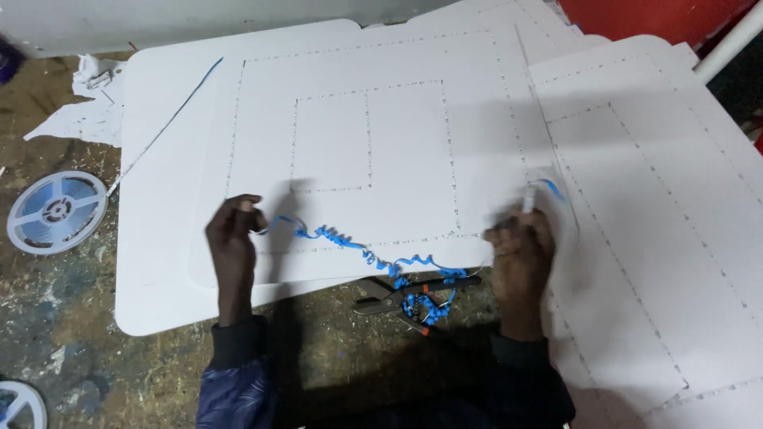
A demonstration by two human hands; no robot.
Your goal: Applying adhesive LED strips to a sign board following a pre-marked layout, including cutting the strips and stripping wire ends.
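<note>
A person leans over a large white board [373,135] marked with nested rectangles of dotted lines, both hands at its near edge. The left hand [233,238] rests on the board's near-left part, its grip pinched around one end of a curly blue strip [350,242]. The strip runs rightward from those fingers along the board's near edge, twisting in loose coils, then drops off the edge into a tangled bunch on the counter [71,318] just in front of the board. The right hand [520,246] sits at the board's near-right corner, its grip clenched around a small whitish piece [528,199] that stands up from the fist; a blurred bit of blue shows just beside it, and the blur hides what exactly is gripped there. Dark pliers [389,294] with orange marks on the handles lie on the counter just in front of the board's near edge, under the blue tangle and between the two forearms. Left of the board, on the paint-spattered counter, lies a pale round reel [56,210]; part of a second reel [20,405] shows further toward the person. More white dotted sheets [660,199] overlap to the right of the board.
</note>
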